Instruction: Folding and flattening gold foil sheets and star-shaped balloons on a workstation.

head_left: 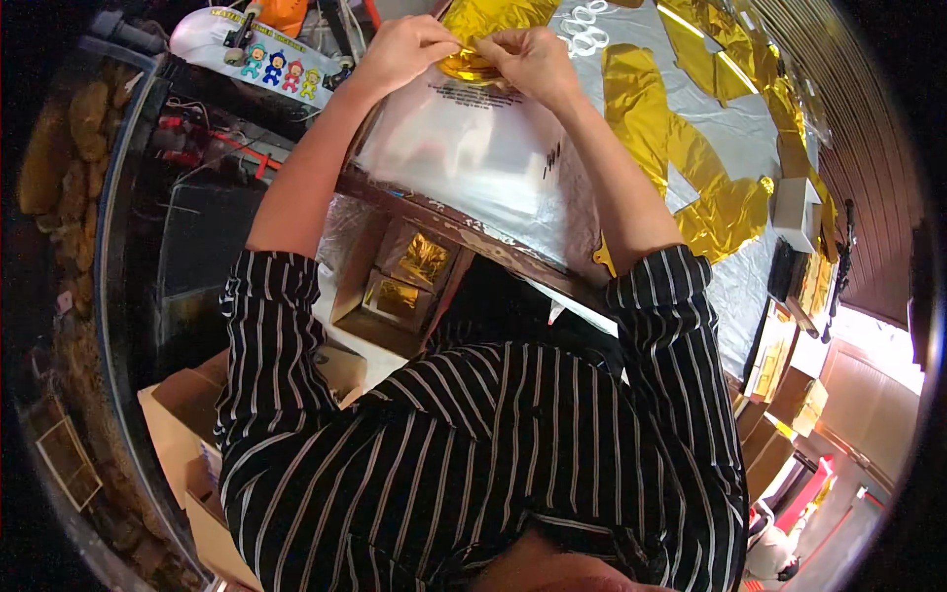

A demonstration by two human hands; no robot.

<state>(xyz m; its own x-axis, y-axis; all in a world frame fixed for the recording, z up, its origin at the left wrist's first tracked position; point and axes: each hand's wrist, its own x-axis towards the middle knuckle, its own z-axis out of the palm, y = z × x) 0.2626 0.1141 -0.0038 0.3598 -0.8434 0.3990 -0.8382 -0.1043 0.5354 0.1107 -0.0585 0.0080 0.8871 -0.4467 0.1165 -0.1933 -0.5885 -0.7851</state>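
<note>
My left hand [404, 49] and my right hand [533, 61] meet at the far edge of the table, both pinching a folded piece of gold foil [469, 67] at the mouth of a clear plastic bag [473, 148]. The bag lies flat on the silver-covered table [710, 158] between my forearms. My striped sleeves fill the lower part of the view.
Long gold foil balloon shapes [681, 168] lie on the table to the right, with white rings [584, 30] at the back and a small white box [797, 209] at the right edge. Under the table stand boxes with gold foil [404, 276]. Cardboard boxes [182, 434] sit at lower left.
</note>
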